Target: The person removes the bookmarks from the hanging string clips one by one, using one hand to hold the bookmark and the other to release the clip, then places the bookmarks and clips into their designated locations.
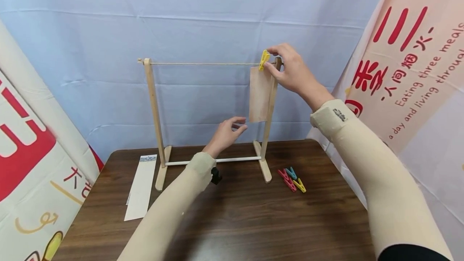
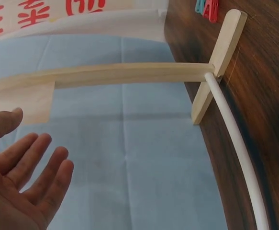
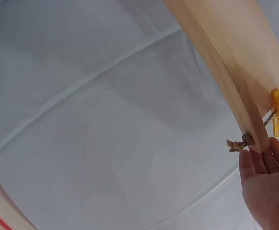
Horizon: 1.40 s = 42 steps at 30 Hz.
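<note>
Now the right hand [image 1: 293,71] rests relaxed against the rack's [image 1: 154,116] right post, beside the yellow peg [image 1: 264,59] pinning a card [image 1: 260,94] to the string; left hand [image 1: 226,134] spread, empty, just below the card.

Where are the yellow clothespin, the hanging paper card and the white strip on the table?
yellow clothespin [image 1: 264,60], head view, middle of its body on the string
paper card [image 1: 259,98], head view, centre of its face
white strip [image 1: 139,188], head view, its middle
</note>
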Each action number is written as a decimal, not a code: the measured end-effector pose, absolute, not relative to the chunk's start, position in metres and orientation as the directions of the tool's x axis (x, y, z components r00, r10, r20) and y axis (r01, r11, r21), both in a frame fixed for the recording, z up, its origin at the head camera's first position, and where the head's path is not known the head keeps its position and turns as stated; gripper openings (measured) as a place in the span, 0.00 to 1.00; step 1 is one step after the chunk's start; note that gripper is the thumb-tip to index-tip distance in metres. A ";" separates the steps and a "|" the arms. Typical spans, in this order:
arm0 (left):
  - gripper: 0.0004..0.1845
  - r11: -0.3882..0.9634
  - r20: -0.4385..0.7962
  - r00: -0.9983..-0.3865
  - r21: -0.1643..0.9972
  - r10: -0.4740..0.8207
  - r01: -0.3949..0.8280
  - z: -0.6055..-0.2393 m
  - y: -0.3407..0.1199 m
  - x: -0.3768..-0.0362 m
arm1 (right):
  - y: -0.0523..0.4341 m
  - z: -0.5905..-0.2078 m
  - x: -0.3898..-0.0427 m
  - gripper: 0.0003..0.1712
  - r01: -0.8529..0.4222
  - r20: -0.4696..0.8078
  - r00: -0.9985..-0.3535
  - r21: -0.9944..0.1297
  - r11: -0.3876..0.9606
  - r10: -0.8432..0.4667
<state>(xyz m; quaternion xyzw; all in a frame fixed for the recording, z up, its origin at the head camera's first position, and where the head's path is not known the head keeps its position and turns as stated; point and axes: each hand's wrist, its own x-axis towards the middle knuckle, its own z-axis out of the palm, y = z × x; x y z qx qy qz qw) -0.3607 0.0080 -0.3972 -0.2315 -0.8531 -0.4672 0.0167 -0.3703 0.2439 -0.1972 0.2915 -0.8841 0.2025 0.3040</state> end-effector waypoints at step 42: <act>0.13 0.396 0.303 -0.880 0.805 0.366 0.442 -0.403 0.035 -0.359 | 0.236 -0.200 -0.381 0.19 -0.629 0.666 -0.694 -0.377 0.680 -0.273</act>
